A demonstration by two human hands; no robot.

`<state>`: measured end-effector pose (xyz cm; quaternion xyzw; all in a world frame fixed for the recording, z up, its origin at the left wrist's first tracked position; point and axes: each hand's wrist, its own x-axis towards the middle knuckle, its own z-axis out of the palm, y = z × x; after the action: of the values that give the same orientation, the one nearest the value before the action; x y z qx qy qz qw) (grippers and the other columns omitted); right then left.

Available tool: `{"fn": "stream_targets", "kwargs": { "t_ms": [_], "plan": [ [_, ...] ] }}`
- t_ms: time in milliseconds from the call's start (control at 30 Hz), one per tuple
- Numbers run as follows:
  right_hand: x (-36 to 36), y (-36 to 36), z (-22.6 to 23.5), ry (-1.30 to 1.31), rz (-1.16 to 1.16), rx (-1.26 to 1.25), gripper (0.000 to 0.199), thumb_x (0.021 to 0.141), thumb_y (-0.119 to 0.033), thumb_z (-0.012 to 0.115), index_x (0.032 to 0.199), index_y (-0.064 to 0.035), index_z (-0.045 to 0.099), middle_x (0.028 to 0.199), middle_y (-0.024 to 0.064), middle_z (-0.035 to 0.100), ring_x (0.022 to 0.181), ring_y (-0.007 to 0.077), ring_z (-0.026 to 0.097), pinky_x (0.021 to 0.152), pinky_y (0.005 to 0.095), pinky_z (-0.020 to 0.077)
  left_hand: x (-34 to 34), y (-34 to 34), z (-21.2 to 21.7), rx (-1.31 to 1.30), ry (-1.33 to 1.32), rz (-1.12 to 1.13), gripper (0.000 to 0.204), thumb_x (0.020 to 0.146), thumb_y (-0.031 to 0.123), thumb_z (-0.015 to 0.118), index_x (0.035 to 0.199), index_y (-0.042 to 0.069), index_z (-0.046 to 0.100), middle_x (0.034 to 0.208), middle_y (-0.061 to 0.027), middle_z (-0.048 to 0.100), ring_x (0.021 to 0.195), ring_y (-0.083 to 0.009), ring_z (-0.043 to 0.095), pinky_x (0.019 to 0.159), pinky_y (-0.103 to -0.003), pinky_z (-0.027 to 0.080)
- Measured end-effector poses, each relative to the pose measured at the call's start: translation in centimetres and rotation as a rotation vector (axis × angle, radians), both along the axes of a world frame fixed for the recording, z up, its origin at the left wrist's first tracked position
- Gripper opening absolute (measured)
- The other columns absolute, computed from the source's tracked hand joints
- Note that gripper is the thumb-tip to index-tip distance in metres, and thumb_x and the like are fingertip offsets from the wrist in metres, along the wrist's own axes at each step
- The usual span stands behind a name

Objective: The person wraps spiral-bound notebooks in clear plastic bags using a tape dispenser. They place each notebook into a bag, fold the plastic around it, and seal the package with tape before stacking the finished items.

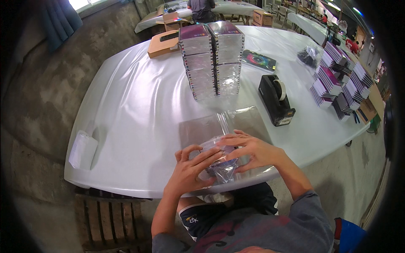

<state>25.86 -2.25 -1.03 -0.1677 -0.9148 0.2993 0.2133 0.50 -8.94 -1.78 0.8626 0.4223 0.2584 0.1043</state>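
Observation:
Close to the table's near edge, a small stack wrapped in clear plastic film (225,168) sits between my two hands. My left hand (189,169) curls round its left side, with the fingers over the top. My right hand (254,151) grips it from the right, fingers bent over the upper face and thumb low on the side. Loose film bunches at the stack's near end. What is inside is mostly hidden by the fingers and glare. Under and beyond it lie flat sheets of clear film (247,119).
Tall film-wrapped stacks (198,63) stand beyond my hands. A black tape dispenser (274,101) is to their right, near a dark printed sheet (258,60). Piled purple-and-white booklets (339,80) fill the far right. A white block (83,150) lies left; a cardboard box (163,45) sits behind.

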Motion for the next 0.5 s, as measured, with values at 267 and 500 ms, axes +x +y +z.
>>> {"fn": "stream_targets", "kwargs": {
  "t_ms": [267,500],
  "plan": [
    [0.8,1.7,0.2,0.355,-0.117,-0.397,0.034,0.073,-0.011,0.074,0.106,-0.0081,0.068,0.13,0.0133,0.054,0.117,0.0229,0.053,0.101,0.0366,0.0401,0.3,1.3,1.9,-0.075,0.095,-0.116,0.076,0.054,0.015,0.08,0.127,0.025,0.057,0.133,0.0045,0.053,0.123,-0.0157,0.048,0.098,-0.038,0.029],
    [-3.2,4.9,1.7,0.118,-0.289,-0.66,0.016,0.077,-0.003,0.068,0.092,0.0011,0.071,0.092,0.0086,0.07,0.088,0.0144,0.064,0.084,0.0268,0.0484,0.1,1.7,1.9,-0.081,0.074,-0.14,0.075,0.054,0.014,0.08,0.125,0.024,0.058,0.133,0.0035,0.054,0.124,-0.0175,0.049,0.1,-0.04,0.033]
  ]
}}
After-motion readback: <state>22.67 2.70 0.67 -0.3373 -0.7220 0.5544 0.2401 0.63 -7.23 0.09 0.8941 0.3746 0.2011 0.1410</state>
